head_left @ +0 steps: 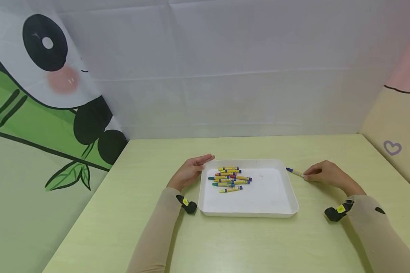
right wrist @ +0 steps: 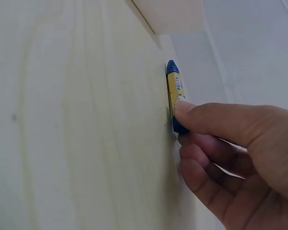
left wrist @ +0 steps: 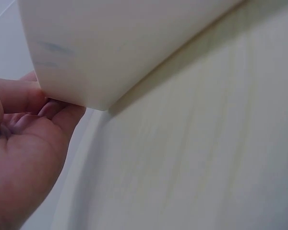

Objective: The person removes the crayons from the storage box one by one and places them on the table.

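A white tray [head_left: 266, 197] rests on the table, with several crayons [head_left: 230, 182] in yellow wrappers lying loosely in its left half. At the tray's upper left corner, my left hand [head_left: 187, 172] holds the edge. The left wrist view shows its thumb and fingers [left wrist: 62, 115] pinching the tray wall [left wrist: 110, 52] from both sides. To the right of the tray, my right hand [head_left: 329, 175] pinches a blue crayon [head_left: 294, 172] by its rear end. In the right wrist view the crayon's blue tip [right wrist: 172, 66] points away from the hand, close over the tabletop.
The pale wood-grain table [head_left: 246, 246] runs back to a white cloth backdrop [head_left: 232, 76]. A cartoon-printed panel [head_left: 54, 125] borders the table on the left, another panel [head_left: 393, 125] on the right. Small black cameras [head_left: 335, 214] are worn at both wrists.
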A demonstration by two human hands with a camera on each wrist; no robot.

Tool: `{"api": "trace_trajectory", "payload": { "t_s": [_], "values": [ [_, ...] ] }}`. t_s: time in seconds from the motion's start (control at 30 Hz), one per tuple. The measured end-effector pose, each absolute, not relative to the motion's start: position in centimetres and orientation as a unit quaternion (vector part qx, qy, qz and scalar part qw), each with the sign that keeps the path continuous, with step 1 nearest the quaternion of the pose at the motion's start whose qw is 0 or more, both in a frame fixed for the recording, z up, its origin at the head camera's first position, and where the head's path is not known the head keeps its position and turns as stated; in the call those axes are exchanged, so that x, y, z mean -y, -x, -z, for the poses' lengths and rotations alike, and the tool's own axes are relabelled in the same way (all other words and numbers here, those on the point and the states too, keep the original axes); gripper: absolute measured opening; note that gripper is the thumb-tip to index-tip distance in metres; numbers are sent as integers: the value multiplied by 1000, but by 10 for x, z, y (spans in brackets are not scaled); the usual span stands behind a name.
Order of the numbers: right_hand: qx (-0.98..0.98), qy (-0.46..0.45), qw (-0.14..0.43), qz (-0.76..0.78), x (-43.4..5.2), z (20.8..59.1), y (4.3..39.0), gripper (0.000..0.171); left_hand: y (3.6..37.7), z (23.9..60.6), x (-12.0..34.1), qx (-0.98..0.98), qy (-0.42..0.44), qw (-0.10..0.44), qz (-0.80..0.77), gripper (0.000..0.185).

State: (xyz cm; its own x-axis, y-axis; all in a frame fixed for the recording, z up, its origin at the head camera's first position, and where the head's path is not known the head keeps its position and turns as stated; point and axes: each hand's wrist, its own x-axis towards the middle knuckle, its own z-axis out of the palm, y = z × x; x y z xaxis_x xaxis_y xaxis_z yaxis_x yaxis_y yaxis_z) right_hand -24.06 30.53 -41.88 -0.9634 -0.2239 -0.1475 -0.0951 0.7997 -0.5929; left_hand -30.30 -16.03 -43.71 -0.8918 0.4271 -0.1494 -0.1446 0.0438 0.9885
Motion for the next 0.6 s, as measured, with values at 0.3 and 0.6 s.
{"api": "trace_trajectory", "payload": {
  "t_s": [0.3,0.6],
  "values": [
    [-943,85,111,303,-306,418,239,36,304,437,159,-692,-101,208,-683,49],
    [-942,85,111,305,-305,416,239,38,304,438,160,-696,-98,206,-681,48]
  ]
}}
